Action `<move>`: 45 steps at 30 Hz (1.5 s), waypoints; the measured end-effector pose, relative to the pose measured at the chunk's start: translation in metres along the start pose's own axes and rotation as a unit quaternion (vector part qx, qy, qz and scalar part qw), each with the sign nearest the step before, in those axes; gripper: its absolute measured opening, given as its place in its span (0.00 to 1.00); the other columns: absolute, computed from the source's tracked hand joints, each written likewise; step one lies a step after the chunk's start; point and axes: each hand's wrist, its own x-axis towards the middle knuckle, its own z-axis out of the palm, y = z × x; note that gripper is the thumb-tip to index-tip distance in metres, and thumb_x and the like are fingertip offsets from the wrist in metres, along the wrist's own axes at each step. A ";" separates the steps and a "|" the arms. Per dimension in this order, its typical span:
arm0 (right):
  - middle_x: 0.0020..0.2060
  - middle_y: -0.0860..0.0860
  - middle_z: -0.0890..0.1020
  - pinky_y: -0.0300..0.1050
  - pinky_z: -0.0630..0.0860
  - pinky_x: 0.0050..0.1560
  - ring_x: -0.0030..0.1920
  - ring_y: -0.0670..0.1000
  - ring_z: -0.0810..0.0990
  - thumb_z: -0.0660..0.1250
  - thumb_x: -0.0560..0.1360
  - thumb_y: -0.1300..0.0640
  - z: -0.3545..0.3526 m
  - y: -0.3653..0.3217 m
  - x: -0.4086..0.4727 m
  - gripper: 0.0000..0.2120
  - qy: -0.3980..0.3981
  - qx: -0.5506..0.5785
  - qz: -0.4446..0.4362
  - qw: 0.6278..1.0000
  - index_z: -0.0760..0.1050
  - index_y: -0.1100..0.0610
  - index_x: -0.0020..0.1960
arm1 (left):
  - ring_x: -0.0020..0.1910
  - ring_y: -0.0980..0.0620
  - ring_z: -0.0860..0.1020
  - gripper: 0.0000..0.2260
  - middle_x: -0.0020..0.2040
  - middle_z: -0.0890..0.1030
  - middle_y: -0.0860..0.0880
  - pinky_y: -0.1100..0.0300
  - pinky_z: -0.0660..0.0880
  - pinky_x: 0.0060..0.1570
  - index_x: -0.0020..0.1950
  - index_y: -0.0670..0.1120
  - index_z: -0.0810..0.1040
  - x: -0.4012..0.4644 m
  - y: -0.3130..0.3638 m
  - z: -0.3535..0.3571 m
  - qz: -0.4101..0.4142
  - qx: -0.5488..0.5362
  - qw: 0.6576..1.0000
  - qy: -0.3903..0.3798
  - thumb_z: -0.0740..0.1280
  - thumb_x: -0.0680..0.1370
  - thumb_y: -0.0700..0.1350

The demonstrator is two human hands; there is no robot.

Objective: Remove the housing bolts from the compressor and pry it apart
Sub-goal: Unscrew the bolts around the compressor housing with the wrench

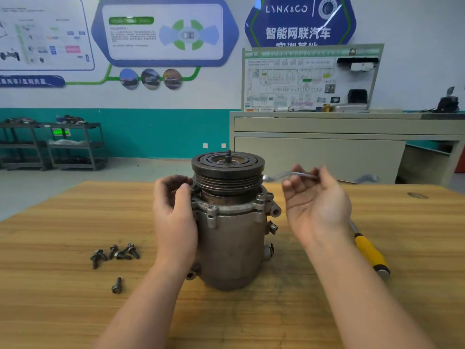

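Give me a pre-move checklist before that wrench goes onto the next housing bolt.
1. Compressor upright on the table: ok.
2. Left hand steadying the housing: ok.
3. Wrench held in the right hand: ok, though blurred.
4. Removed bolts lying clear of the work, left of the compressor: ok.
5. Bolts remaining in the flange: cannot tell.
6. Yellow-handled tool within reach for prying: ok.

White-and-teal wall (161,132) with posters (164,31), grey floor (50,182), metal shelves (73,144), beige cabinet (327,144)
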 end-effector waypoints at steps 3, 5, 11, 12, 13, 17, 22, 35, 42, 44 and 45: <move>0.29 0.54 0.82 0.39 0.77 0.28 0.24 0.50 0.79 0.51 0.84 0.52 0.002 -0.003 -0.004 0.14 -0.017 -0.068 -0.110 0.991 0.67 0.57 0.43 | 0.41 0.64 0.76 0.07 0.45 0.78 0.51 0.72 0.72 0.41 0.50 0.47 0.74 -0.001 0.001 0.000 -0.001 0.004 1.000 0.000 0.59 0.81 0.38; 0.28 0.52 0.82 0.37 0.74 0.25 0.20 0.49 0.76 0.52 0.84 0.51 0.005 -0.001 -0.009 0.14 -0.022 -0.168 -0.194 0.966 0.65 0.56 0.43 | 0.41 0.64 0.76 0.07 0.45 0.78 0.51 0.72 0.72 0.41 0.50 0.48 0.74 0.000 0.000 0.000 0.001 0.006 1.000 0.000 0.59 0.81 0.38; 0.32 0.50 0.81 0.37 0.73 0.26 0.22 0.46 0.77 0.53 0.82 0.51 0.008 0.007 -0.029 0.09 -0.117 -0.328 -0.403 0.847 0.65 0.49 0.44 | 0.40 0.65 0.76 0.07 0.45 0.78 0.50 0.73 0.72 0.41 0.50 0.48 0.74 0.000 0.000 -0.001 0.003 0.008 1.000 -0.001 0.59 0.81 0.37; 0.33 0.50 0.80 0.37 0.73 0.26 0.22 0.45 0.77 0.54 0.82 0.51 0.008 0.007 -0.030 0.08 -0.139 -0.336 -0.437 0.823 0.65 0.47 0.45 | 0.40 0.65 0.76 0.07 0.45 0.78 0.50 0.73 0.72 0.41 0.50 0.47 0.74 0.000 0.000 -0.001 0.004 0.008 1.000 0.000 0.59 0.81 0.37; 0.34 0.49 0.80 0.37 0.73 0.27 0.23 0.45 0.77 0.54 0.83 0.50 0.007 0.006 -0.031 0.07 -0.159 -0.346 -0.468 0.798 0.65 0.46 0.46 | 0.40 0.65 0.76 0.07 0.45 0.78 0.50 0.73 0.72 0.41 0.50 0.46 0.74 0.001 0.000 -0.001 0.005 0.007 1.000 0.000 0.59 0.81 0.37; 0.31 0.49 0.76 0.41 0.72 0.26 0.24 0.45 0.75 0.54 0.82 0.47 0.003 0.007 -0.030 0.06 -0.218 -0.373 -0.502 0.749 0.67 0.41 0.48 | 0.40 0.65 0.76 0.06 0.45 0.77 0.49 0.73 0.71 0.40 0.50 0.44 0.74 0.002 -0.001 0.000 0.008 0.006 1.000 -0.002 0.59 0.81 0.36; 0.35 0.51 0.73 0.44 0.69 0.28 0.27 0.48 0.73 0.53 0.83 0.49 -0.003 0.019 -0.034 0.13 -0.288 -0.388 -0.512 0.711 0.69 0.55 0.46 | 0.40 0.64 0.76 0.07 0.45 0.78 0.48 0.72 0.72 0.40 0.49 0.45 0.74 0.002 -0.001 0.000 0.009 0.008 1.000 -0.004 0.59 0.81 0.36; 0.25 0.53 0.76 0.35 0.67 0.22 0.19 0.48 0.69 0.49 0.84 0.50 0.005 0.003 0.004 0.18 -0.040 -0.074 0.017 0.996 0.66 0.57 0.39 | 0.41 0.64 0.77 0.05 0.44 0.78 0.51 0.73 0.72 0.40 0.51 0.45 0.75 0.001 -0.002 -0.001 0.004 0.007 1.000 -0.003 0.60 0.80 0.40; 0.29 0.55 0.82 0.38 0.75 0.27 0.23 0.48 0.76 0.52 0.84 0.51 0.004 -0.004 0.004 0.15 -0.024 -0.076 -0.095 0.992 0.67 0.57 0.43 | 0.41 0.64 0.77 0.06 0.45 0.78 0.51 0.72 0.72 0.41 0.51 0.45 0.75 0.002 -0.003 -0.001 0.003 0.013 1.000 0.000 0.59 0.81 0.38; 0.29 0.54 0.81 0.39 0.73 0.27 0.21 0.48 0.74 0.52 0.84 0.51 0.005 -0.002 -0.004 0.15 -0.044 -0.164 -0.183 0.968 0.67 0.57 0.42 | 0.41 0.65 0.76 0.06 0.45 0.78 0.51 0.73 0.72 0.41 0.51 0.46 0.75 0.002 -0.002 -0.001 0.004 0.013 1.000 0.002 0.59 0.81 0.37; 0.30 0.53 0.82 0.40 0.72 0.26 0.21 0.48 0.73 0.53 0.84 0.51 0.006 0.000 -0.008 0.15 -0.057 -0.204 -0.224 0.951 0.67 0.56 0.41 | 0.41 0.65 0.77 0.06 0.45 0.78 0.52 0.73 0.72 0.41 0.51 0.46 0.75 0.001 -0.002 -0.001 0.005 0.014 1.000 0.003 0.59 0.81 0.37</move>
